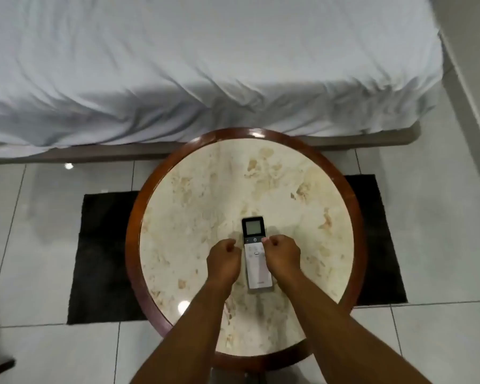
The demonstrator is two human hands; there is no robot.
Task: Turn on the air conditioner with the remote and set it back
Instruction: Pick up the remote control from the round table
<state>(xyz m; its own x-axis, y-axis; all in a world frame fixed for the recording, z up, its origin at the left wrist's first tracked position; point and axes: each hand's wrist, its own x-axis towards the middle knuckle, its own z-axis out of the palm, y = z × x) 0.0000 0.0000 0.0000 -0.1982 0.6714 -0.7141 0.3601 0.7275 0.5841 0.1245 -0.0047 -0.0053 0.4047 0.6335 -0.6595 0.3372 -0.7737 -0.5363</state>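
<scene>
White remote point(257, 256) on table point(355, 217), hands apparently flanking it.

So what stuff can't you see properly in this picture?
- Remote buttons: too small, and the right hand covers some, head view.
- Its screen: too small to read.
- Right hand's grip: fingers curl under; touching or holding, can't tell.
- Left hand: curled beside the remote, contact unclear.
- Air conditioner: outside the frame.
- Rug: middle hidden by the table.

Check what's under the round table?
A black mat lies on the tile floor, sticking out on both sides of the table. Its middle and the table's base are hidden by the tabletop.
</scene>
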